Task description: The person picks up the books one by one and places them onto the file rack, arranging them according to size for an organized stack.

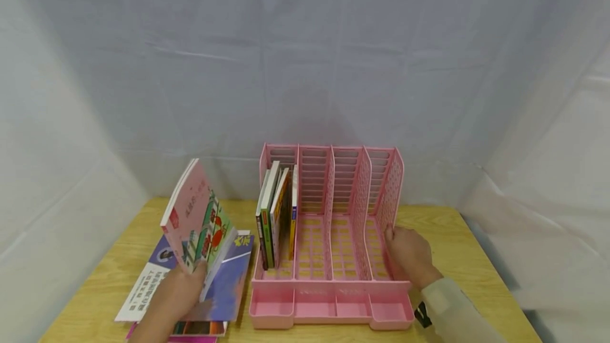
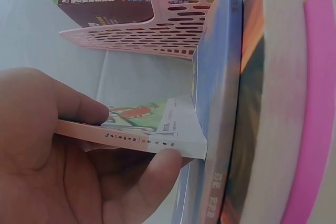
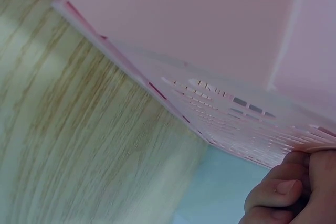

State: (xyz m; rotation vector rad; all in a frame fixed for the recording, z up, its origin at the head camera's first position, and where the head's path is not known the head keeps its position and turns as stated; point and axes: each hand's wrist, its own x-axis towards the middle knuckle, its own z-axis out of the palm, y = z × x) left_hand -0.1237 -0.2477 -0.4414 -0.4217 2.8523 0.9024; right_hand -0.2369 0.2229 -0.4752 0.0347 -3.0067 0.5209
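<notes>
In the head view my left hand [image 1: 173, 292] grips a pink picture book [image 1: 188, 208] by its lower part, tilted above a stack of books. The left wrist view shows the thumb and fingers on either side of the book's spine [image 2: 126, 139], its lower end close to the blue book [image 2: 218, 93] on the stack. At the other side, my right hand [image 1: 412, 255] holds the right side wall of a pink slotted desk rack [image 1: 350, 285]. In the right wrist view its fingers [image 3: 275, 192] curl at the edge of the perforated wall.
Several books [image 1: 268, 216] stand upright in the rack's leftmost compartment. Small open trays [image 1: 314, 308] run along its front. A blue-covered book [image 1: 229, 279] tops the stack left of the rack. The wooden table [image 1: 431, 218] has pale sheeting [image 1: 305, 68] behind and beside it.
</notes>
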